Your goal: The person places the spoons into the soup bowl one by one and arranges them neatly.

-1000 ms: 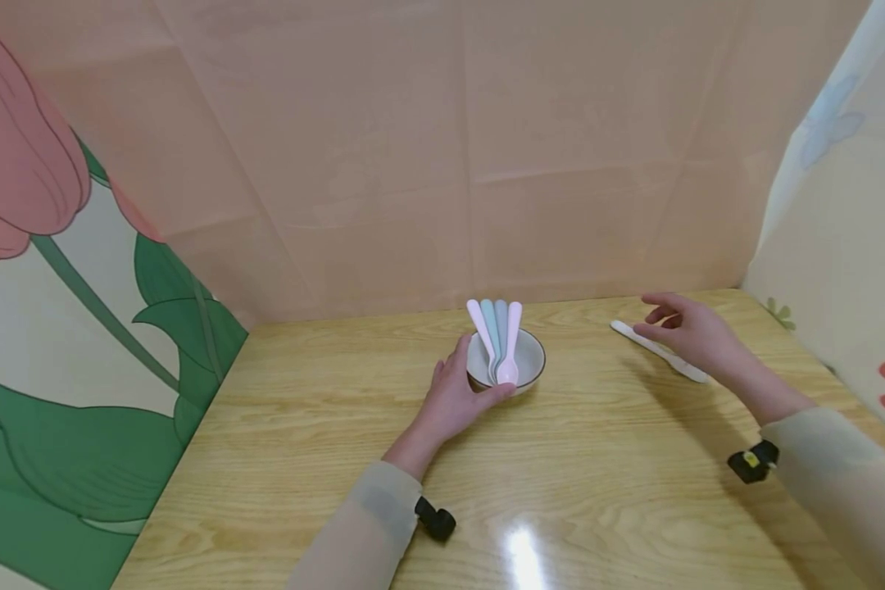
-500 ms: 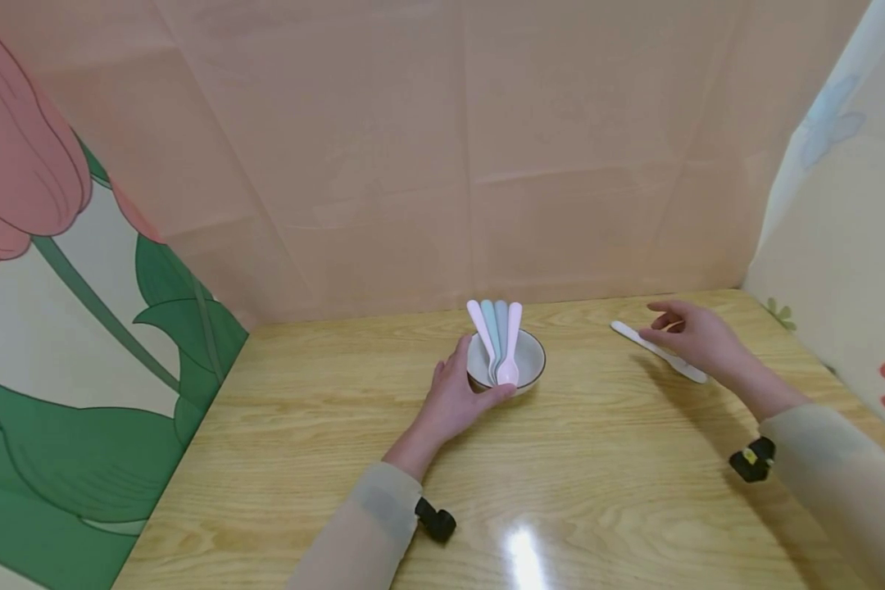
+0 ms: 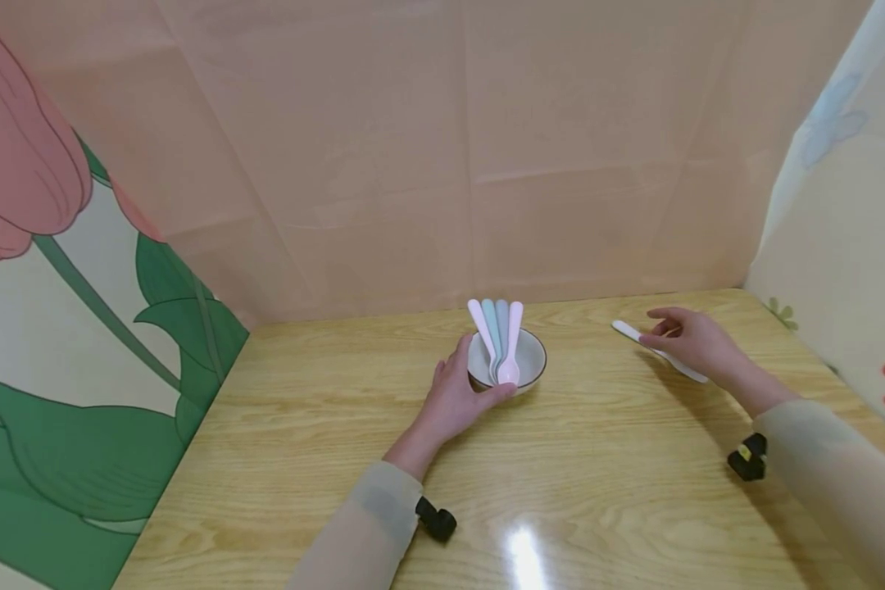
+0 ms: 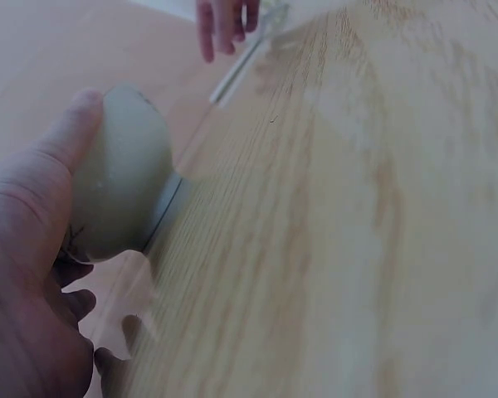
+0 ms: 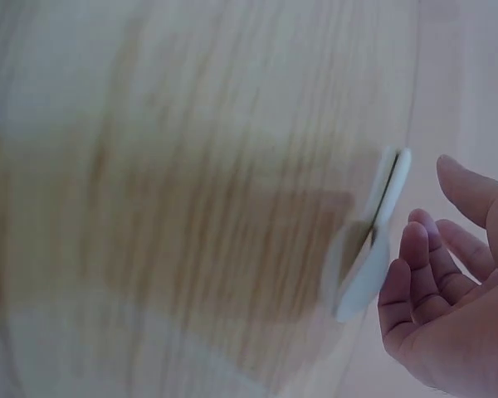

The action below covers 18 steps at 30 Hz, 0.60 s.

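My left hand (image 3: 453,397) grips a small white bowl (image 3: 533,360) with a dark rim, thumb at the near side and fingers along the left. Inside the bowl, several spoons in pink, blue-green and grey lean with handles up, a pink spoon (image 3: 513,336) at the right. The left wrist view shows the bowl's outer wall (image 4: 124,178) between thumb and fingers. Over a white spoon (image 3: 625,329) lying on the table, my right hand (image 3: 696,340) hovers, fingers bent and thumb apart from them. In the right wrist view, these fingers (image 5: 432,286) are beside the spoon (image 5: 367,278), not around it.
The wood-grain table (image 3: 302,459) carries the bowl and the lone spoon. A pinkish backdrop (image 3: 369,164) rises behind its far edge. Printed flower panels stand left (image 3: 103,442) and right (image 3: 833,270). Small black devices (image 3: 437,519) are on both wrists.
My right hand has come lower and slightly nearer over the white spoon, covering more of it. The left hand, bowl and spoons in it have stayed put.
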Tool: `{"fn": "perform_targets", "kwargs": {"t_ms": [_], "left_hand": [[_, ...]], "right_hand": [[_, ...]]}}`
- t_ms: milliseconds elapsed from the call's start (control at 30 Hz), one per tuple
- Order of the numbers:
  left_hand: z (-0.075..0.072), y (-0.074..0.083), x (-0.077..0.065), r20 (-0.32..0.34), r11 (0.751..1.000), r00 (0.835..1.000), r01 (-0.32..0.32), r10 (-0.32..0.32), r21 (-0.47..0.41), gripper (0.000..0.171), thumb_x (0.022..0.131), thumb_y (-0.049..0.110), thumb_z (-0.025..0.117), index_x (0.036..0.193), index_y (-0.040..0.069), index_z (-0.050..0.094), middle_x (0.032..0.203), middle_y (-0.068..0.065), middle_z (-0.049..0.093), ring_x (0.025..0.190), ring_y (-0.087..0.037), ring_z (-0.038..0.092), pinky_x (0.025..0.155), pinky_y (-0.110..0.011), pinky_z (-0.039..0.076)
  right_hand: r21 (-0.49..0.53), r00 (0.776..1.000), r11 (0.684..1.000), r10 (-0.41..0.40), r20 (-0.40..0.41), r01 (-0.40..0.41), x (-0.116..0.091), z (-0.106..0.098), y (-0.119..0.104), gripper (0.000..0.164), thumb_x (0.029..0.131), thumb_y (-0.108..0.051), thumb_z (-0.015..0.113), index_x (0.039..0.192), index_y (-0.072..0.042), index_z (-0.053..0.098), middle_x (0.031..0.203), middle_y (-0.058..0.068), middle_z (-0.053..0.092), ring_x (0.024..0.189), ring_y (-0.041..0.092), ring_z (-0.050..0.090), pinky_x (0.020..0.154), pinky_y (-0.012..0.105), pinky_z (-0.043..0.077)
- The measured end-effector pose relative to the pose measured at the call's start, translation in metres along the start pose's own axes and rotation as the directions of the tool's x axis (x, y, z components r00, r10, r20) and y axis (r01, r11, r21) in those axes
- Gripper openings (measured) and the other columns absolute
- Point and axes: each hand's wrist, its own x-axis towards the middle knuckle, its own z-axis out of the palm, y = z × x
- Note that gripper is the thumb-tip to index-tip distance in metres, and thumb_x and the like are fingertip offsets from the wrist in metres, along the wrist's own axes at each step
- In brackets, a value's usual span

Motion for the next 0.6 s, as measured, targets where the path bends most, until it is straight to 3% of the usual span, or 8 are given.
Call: {"fn": "perform_targets", "kwargs": {"t_ms": [167,600], "left_hand": [[0.0,0.0,0.0,0.0,1.0,1.0,-0.01,0.01,0.002,0.107,0.09,0.062,0.088,0.172,0.024,0.031,0.16,0.005,0.054,0.146,-0.024,0.05,0.13,-0.05,0.02],[0.001,0.002,0.0,-0.006,1.0,1.0,-0.001,0.001,-0.001,0.107,0.089,0.063,0.088,0.172,0.025,0.031,0.16,0.004,0.054,0.145,-0.027,0.05,0.127,-0.052,0.028]], "right_hand": [[0.011,1.0,1.0,0.004,0.01,-0.004,0.001,0.002,0.007,0.069,0.109,-0.032,0.074,0.156,0.012,0.049,0.124,0.026,0.071,0.115,0.043,0.067,0.079,0.027,0.051],[-0.016,1.0,1.0,-0.001,0.015,0.001,0.007,0.003,0.018,0.069,0.107,-0.031,0.078,0.151,0.015,0.052,0.116,0.021,0.073,0.103,0.03,0.067,0.084,0.036,0.05]]}}
